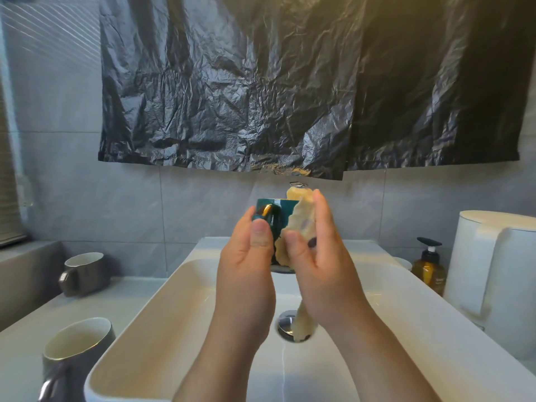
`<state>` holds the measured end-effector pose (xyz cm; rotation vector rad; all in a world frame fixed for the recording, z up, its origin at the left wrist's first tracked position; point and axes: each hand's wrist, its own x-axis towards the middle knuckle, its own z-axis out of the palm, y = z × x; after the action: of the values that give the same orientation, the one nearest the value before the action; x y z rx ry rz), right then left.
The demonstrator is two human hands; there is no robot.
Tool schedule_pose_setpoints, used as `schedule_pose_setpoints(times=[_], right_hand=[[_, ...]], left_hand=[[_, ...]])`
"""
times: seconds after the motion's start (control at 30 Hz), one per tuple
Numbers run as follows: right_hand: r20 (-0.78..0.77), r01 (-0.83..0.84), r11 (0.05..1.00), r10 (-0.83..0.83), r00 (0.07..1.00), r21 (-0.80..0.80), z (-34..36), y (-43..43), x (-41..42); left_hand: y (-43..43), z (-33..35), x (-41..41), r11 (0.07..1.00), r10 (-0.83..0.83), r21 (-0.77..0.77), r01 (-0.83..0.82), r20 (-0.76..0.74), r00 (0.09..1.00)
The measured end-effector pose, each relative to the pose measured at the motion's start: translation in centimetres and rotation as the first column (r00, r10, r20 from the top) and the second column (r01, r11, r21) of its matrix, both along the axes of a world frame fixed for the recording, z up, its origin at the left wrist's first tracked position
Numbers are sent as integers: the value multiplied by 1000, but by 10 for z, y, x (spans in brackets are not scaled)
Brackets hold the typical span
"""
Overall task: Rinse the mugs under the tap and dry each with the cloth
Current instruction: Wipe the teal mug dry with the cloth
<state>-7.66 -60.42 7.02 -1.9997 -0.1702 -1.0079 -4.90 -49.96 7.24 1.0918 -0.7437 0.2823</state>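
— What stood on the counter [26, 323] at our left?
— Two grey ones. The near mug [77, 346] sat upright with nothing inside that we could see. The far mug [85, 274] was upright too, its bottom hidden.
— And the green mug [268, 211]?
— We held it above the sink [130, 329], so drips would land in the basin, we judged. Our left hand [246, 256] had its grip closed round the handle side; the inside was hidden from us.
— The right?
— Our right hand [316, 256] kept its grip pinched on the cloth [301, 224], pressed to the mug's wall to dry it. The cloth's tail hung over the drain [284, 319]. Rightmost stood a soap bottle [427, 271].
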Motion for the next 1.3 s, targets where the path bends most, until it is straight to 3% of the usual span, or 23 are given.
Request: schedule_pose_setpoints(times=[0.1, 0.17, 0.3, 0.37, 0.47, 0.6, 0.67, 0.73, 0.87, 1.0, 1.13, 1.3], right_hand=[[90, -66, 961, 43, 995, 268, 8, -6, -6], [116, -65, 919, 21, 993, 389, 12, -9, -10], [16, -10, 890, 3, 1000, 456, 17, -6, -13], [38, -73, 907, 62, 997, 415, 15, -4, -12], [95, -195, 928, 173, 980, 318, 8, -4, -10], [42, -171, 930, 166, 985, 325, 11, -7, -10], [2, -142, 930, 150, 989, 340, 9, -7, -9], [-23, -100, 933, 115, 993, 347, 8, -5, -9], [-44, -125, 923, 151, 988, 365, 6, -1, -8], [-45, -281, 870, 326, 944, 406, 5, 0, -3], [-19, -237, 828, 286, 958, 509, 5, -3, -2], [13, -184, 864, 201, 980, 469, 5, -5, -4]], left_hand=[[-1, -3, -3, 981, 104, 141, -129, 176, 979], [-3, -1, -9, 968, 119, 191, -162, 215, 969], [-3, 4, -9, 996, -19, 86, 18, 13, 1000], [-1, 10, -10, 997, -75, -19, 73, -126, 989], [5, 16, -7, 970, -196, -200, 141, -296, 935], [9, 13, -2, 934, -323, -298, 197, -467, 823], [8, 10, 0, 930, -326, -321, 177, -506, 799], [6, 9, 3, 971, -177, -231, 60, -530, 829], [13, 10, 9, 987, 72, -88, -133, -499, 863], [15, 7, 7, 994, 21, -84, -70, -480, 877], [11, 7, 3, 998, 52, -17, -62, -359, 932], [11, 5, 2, 981, -35, 182, 71, -193, 981]])
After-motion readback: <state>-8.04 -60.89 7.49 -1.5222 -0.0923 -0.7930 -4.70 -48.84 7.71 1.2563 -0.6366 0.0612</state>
